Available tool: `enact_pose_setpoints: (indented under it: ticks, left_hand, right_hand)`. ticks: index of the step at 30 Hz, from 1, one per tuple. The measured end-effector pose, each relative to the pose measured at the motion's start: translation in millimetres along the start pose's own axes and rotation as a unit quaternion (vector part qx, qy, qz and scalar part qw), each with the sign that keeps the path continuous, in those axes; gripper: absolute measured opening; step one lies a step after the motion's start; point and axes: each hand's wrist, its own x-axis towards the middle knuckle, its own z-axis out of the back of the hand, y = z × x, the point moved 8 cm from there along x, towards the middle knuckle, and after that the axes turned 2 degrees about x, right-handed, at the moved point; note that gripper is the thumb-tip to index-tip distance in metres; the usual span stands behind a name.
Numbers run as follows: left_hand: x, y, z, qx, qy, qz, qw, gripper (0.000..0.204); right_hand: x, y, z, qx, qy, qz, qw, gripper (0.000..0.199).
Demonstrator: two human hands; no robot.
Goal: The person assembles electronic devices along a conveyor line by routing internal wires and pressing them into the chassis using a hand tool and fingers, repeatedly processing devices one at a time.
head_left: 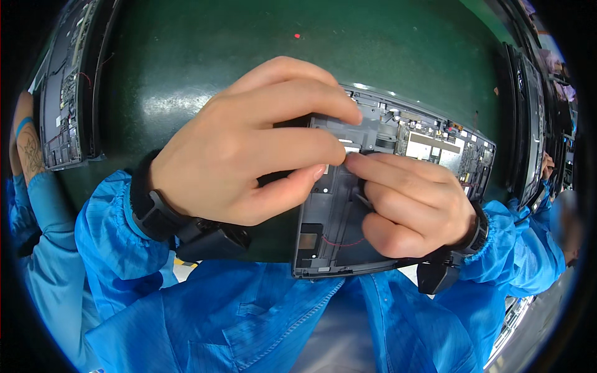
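A dark laptop base point(329, 261) lies tilted before me with its cover off, showing its circuit board and a thin red wire. My left hand point(249, 143) is over its left part, fingers stretched and apart, the index fingertip down by the middle of the base. My right hand point(416, 205) rests over the base with fingers closed in a pinch, its tips meeting my left index finger. What the pinch holds is hidden. A small dark piece point(362, 194) shows beneath the right fingers; its kind cannot be made out.
Another opened laptop base point(65, 93) stands at the far left, near a person's arm point(30, 149). More laptop parts point(528, 112) line the right edge, with another person's hand point(547, 166) there. A small red bit point(297, 36) lies on the green table point(186, 43).
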Motion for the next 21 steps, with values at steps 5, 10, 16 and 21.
enact_pose_setpoints:
  ticks: [5,10,16,21]
  left_hand:
    - [-4,-2,-3,0.019,0.023,-0.044,0.999,0.022]
    - [-3,1,-8,0.025,0.039,-0.024,0.999,0.025]
    - [0,3,-2,-0.024,0.007,-0.006,1.0,0.027]
    - [0,3,-3,-0.018,0.002,-0.007,1.0,0.025]
  right_hand:
    - [4,0,-2,-0.015,-0.007,0.002,1.0,0.03]
    - [-4,-15,4,0.07,-0.045,-0.042,0.996,0.034]
    - [-4,-20,3,0.081,0.014,-0.087,0.993,0.019]
    - [-5,-21,-2,0.058,-0.004,-0.072,0.996,0.017]
